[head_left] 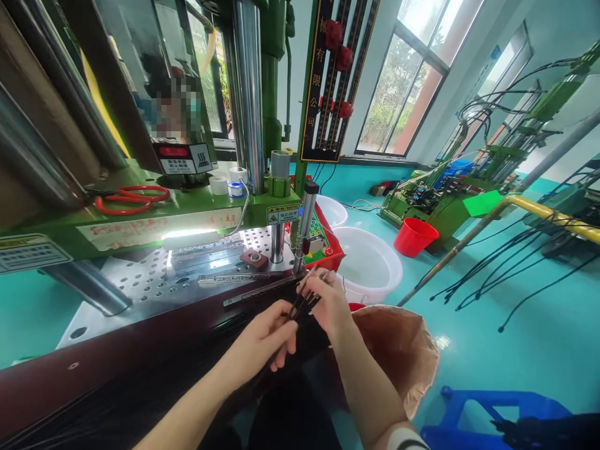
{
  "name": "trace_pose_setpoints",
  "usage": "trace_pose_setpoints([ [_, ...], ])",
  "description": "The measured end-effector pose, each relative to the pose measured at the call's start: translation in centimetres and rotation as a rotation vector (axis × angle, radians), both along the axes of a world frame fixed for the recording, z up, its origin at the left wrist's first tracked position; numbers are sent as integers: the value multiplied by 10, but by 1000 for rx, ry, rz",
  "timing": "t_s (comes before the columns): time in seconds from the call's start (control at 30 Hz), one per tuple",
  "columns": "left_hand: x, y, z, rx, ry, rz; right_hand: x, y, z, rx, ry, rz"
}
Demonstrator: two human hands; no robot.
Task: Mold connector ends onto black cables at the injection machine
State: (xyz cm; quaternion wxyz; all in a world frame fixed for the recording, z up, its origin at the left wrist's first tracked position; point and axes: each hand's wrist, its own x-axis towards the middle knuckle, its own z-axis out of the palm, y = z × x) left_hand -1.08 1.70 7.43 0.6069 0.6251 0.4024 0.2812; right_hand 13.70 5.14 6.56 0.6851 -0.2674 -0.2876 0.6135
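Note:
My left hand (262,340) and my right hand (328,300) meet in front of a green press machine (262,212). Together they pinch a small bundle of thin black cables (302,305). The left hand grips the bundle from below, fingers curled around it. The right hand closes on the upper ends, fingertips pressed together. The cables run down from the hands into a dark mass of cables near my lap. Just beyond the hands lies the machine's perforated metal plate (140,281) with a long mould bar (244,278).
Red scissors (131,197) and tape rolls (229,181) rest on the green ledge. White tubs (370,262), a red bucket (415,236) and a brown sack (403,350) stand to the right. Black cables trail over the teal floor. A blue stool (487,412) sits at lower right.

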Motion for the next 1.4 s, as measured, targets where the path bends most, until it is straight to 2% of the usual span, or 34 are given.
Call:
trace_pose_setpoints([
  [0.1, 12, 0, -5, -88, -31, -7, 8, 2, 1, 53, -232, 139],
  [0.23, 23, -3, -23, -165, -76, 17, 25, 13, 16, 237, -461, 151],
  [0.3, 23, -6, -31, -194, -93, 26, 27, 20, 26, 326, -670, 305],
  [0.37, 23, -10, -38, -215, -133, 86, 21, 24, 31, 381, -877, 541],
  [0.43, 21, -14, -42, -268, -207, 146, 9, 25, 29, 401, -1008, 681],
  [0.6, 18, -21, -47, -534, -483, 139, -22, 13, 16, 409, -1274, 706],
  [0.7, 18, -24, -53, -638, -576, 142, -30, 10, 12, 435, -1278, 768],
  [0.8, 16, -25, -61, -614, -635, 233, -36, 18, 8, 513, -1056, 1002],
  [0.83, 13, -24, -64, -587, -650, 270, -38, 25, 5, 528, -1010, 1037],
  [0.87, 10, -23, -66, -549, -661, 308, -41, 34, 0, 527, -1041, 1014],
  [0.9, 6, -21, -67, -510, -670, 348, -45, 44, -5, 503, -1184, 928],
  [1.0, -14, -14, -68, -414, -686, 502, -53, 81, -24, 323, -1883, 490],
  [1.07, -29, -12, -67, -385, -685, 599, -58, 103, -35, 238, -2141, 360],
  [1.2, -47, -14, -71, -364, -665, 675, -65, 127, -43, 245, -2233, 424],
  [1.3, -49, -18, -76, -305, -639, 688, -68, 131, -32, 262, -2219, 515],
  [1.4, -48, -20, -77, -250, -598, 694, -63, 123, -16, 257, -2124, 613],
])
